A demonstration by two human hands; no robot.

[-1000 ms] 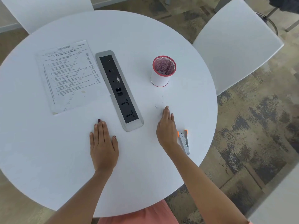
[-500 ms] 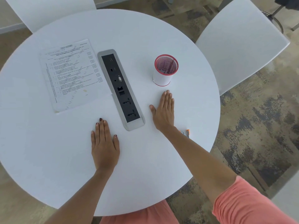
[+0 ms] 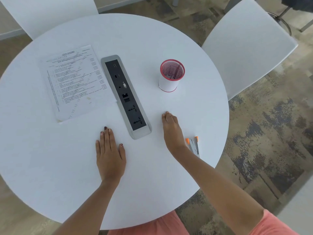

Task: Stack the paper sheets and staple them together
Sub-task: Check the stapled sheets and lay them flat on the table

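Note:
Printed paper sheets (image 3: pixel 76 80) lie in a loose pile at the far left of the round white table (image 3: pixel 50 167). A small grey stapler with orange tips (image 3: pixel 193 145) lies near the table's right edge. My left hand (image 3: pixel 110 151) rests flat on the table, palm down, holding nothing. My right hand (image 3: pixel 171 131) is on the table just left of the stapler, turned on its edge with fingers together and straight; it does not grip the stapler, and its wrist hides part of it.
A grey power and data socket strip (image 3: pixel 125 95) runs diagonally across the table's middle, between the sheets and my right hand. A red mesh pen cup with a white sleeve (image 3: pixel 171 75) stands at the far right. White chairs (image 3: pixel 247 46) stand around the table.
My right hand reached forward toward the pen cup half a second ago and has drawn back beside the stapler, now turned on its edge. My left hand has stayed flat.

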